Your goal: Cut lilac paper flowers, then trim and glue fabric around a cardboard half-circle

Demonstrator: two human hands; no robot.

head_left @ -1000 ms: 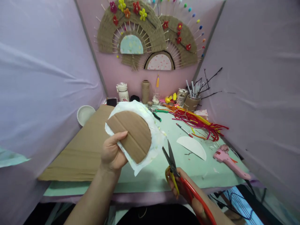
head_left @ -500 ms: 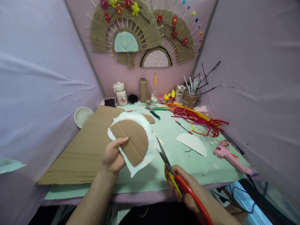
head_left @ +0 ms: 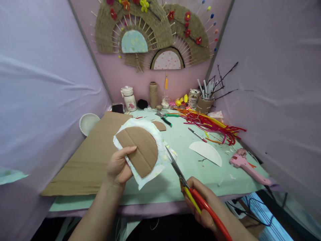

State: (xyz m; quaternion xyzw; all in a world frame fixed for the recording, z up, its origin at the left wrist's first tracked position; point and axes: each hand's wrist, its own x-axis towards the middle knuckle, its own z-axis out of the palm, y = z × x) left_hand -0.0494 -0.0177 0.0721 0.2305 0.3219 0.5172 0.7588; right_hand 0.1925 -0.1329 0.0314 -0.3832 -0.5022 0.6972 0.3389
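Observation:
My left hand (head_left: 119, 166) pinches a brown cardboard half-disc (head_left: 139, 149) backed by white patterned paper (head_left: 162, 160), held up over the green table (head_left: 165, 184). My right hand (head_left: 204, 202) grips red and yellow handled scissors (head_left: 190, 194). The blades are nearly closed and their tip touches the right edge of the white paper.
A large cardboard sheet (head_left: 87, 160) lies at left beside a white paper plate (head_left: 88, 122). A white half-circle (head_left: 206, 152), pink glue gun (head_left: 248, 167), pipe cleaners (head_left: 213, 125), green pliers (head_left: 167, 117), twine spool (head_left: 153, 93) and jars sit further back. Woven fans hang on the pink wall.
The scissors swung left and their blades closed onto the paper's right edge. The cardboard piece dropped slightly and held steady in my left hand.

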